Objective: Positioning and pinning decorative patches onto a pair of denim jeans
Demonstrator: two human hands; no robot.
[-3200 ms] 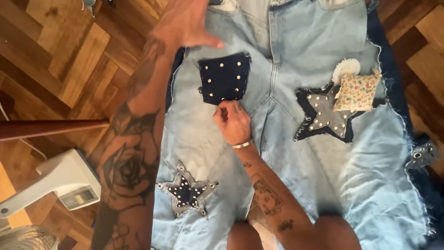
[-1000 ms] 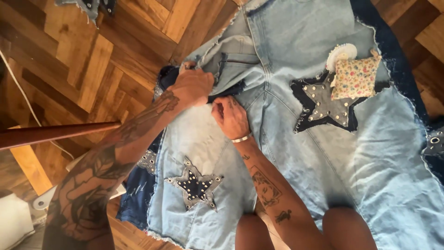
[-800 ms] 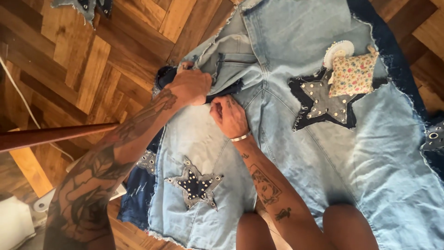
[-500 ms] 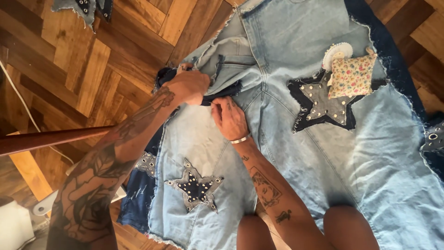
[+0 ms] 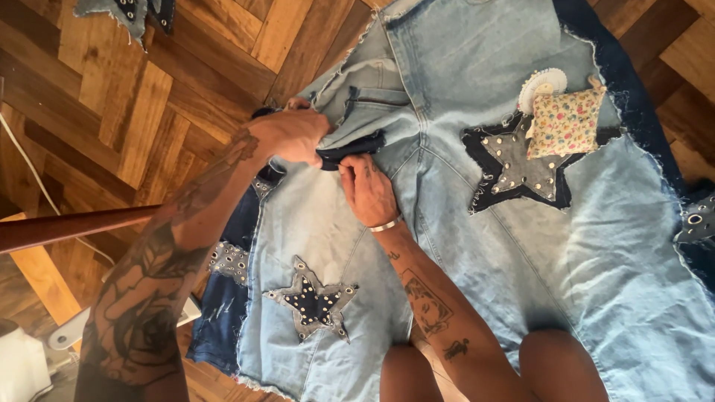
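Parquet floor (image 5: 112, 112) under a light denim piece (image 5: 477, 246) spread flat. Your left hand (image 5: 290, 138) and right hand (image 5: 369, 193) both have their grip pinched on the dark studded patch (image 5: 350, 151) near the pocket. Folded like that, I reckon it could slip crooked if either pinch loosens.

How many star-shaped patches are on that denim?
2 in full view: a small studded star patch near the lower left hem, and a large dark-edged star patch at upper right, partly under a floral pincushion. Folds may hide others.
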